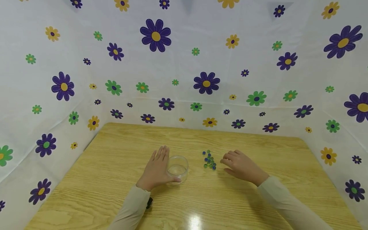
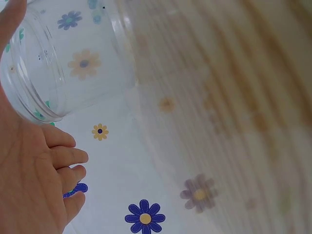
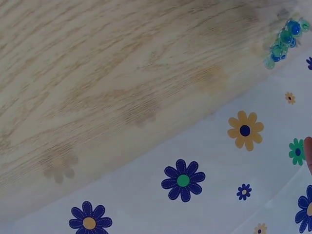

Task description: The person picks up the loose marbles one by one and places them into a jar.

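A clear round jar (image 1: 181, 174) stands on the wooden table, its mouth facing up and nothing visible inside. My left hand (image 1: 156, 169) lies against the jar's left side, fingers extended forward and thumb along the near side. In the left wrist view, the jar (image 2: 92, 83) is beside the palm and thumb. A loose cluster of blue and green glass marbles (image 1: 209, 160) lies right of the jar. Just right of them hovers my right hand (image 1: 240, 166), fingers loosely bent, with nothing visible in its grasp. The right wrist view shows the marbles (image 3: 285, 36) and only a fingertip at the edge.
The wooden table (image 1: 120, 150) ends at a white flower-print cloth (image 1: 178, 64), which rises behind it and on both sides. A dark band (image 1: 149, 203) is on the left wrist. Light glares off the table's near part.
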Motion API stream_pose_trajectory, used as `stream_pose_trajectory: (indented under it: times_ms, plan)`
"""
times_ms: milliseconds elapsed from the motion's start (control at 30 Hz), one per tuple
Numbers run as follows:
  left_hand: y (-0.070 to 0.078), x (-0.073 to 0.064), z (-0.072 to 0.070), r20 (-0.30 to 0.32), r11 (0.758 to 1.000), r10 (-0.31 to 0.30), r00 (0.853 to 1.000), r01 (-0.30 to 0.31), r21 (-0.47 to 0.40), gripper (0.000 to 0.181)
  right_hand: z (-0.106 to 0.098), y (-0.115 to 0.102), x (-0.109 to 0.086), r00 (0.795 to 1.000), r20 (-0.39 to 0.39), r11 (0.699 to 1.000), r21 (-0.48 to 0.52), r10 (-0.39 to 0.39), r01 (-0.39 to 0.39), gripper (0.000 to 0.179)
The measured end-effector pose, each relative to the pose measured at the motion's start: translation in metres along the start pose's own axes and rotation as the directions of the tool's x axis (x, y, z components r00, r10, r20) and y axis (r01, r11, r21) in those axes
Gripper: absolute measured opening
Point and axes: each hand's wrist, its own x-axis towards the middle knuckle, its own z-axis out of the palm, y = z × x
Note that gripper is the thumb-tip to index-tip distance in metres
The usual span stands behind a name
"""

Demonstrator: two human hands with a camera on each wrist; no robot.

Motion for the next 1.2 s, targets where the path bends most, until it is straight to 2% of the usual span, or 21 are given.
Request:
stream_pose_trajectory:
  times_ms: [233, 567, 867, 1200]
  plan:
    - [-0.001, 0.000, 0.001, -0.008, 1.000, 0.006, 1.000, -0.006, 0.000, 0.127, 0.009, -0.002, 0.006, 0.999, 0.010, 0.999, -0.003, -0.052, 0.052, 0.029]
    - [-0.001, -0.001, 0.001, -0.004, 1.000, 0.008, 1.000, -0.008, -0.001, 0.126, 0.022, -0.003, 0.006, 0.997, 0.051, 0.998, 0.033, -0.050, 0.048, 0.027]
    - [0.000, -0.002, -0.001, 0.002, 1.000, 0.003, 1.000, -0.003, -0.013, 0.127, 0.031, -0.004, 0.008, 0.994, 0.093, 0.999, -0.001, -0.053, 0.053, 0.027]
    - [0.000, -0.001, -0.001, 0.001, 1.000, 0.006, 1.000, -0.006, -0.005, 0.126, 0.034, -0.005, 0.012, 0.993, 0.098, 0.997, -0.029, -0.070, 0.073, 0.025]
